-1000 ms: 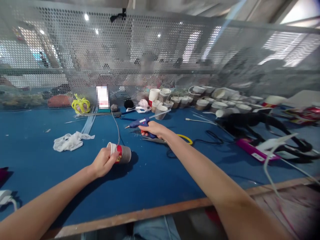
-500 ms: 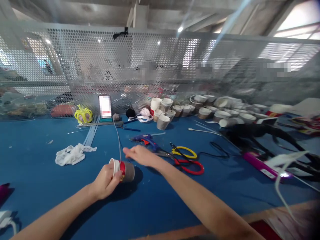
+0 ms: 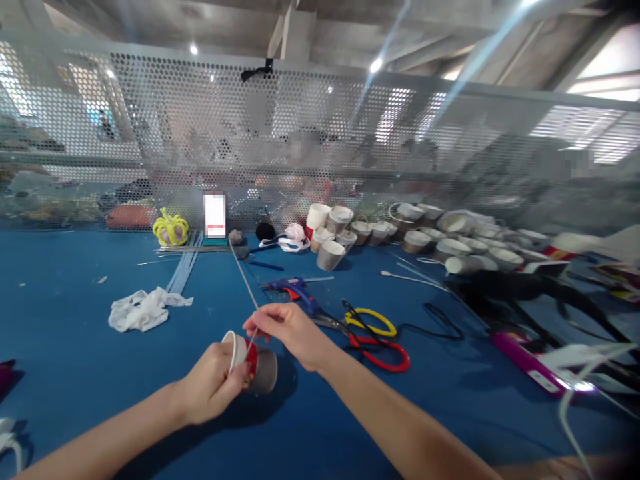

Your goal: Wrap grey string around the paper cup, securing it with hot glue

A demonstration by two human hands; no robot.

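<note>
My left hand (image 3: 213, 383) is closed round the white rim of a paper cup (image 3: 266, 371), which lies tilted on its side above the blue table. Grey yarn covers the cup's base end, and a red printed band shows between yarn and rim. My right hand (image 3: 287, 330) pinches a strand of grey yarn (image 3: 245, 277) just above the cup. From the cup the strand runs up and away to a small grey yarn ball (image 3: 236, 237) near the mesh screen. The fingers inside the cup are hidden.
Right of my hands lie scissors (image 3: 383, 357) with red and yellow handles and a blue glue gun (image 3: 295, 288). Yarn-wrapped cups (image 3: 331, 255) crowd the back right. Crumpled white cloth (image 3: 143, 309) lies left, clear sticks (image 3: 185, 267) behind it. A purple power strip (image 3: 525, 363) sits right.
My right hand has come down and closer to the cup, and now pinches the yarn strand. The cup sits slightly lower and further right in view, the left hand still on it.
</note>
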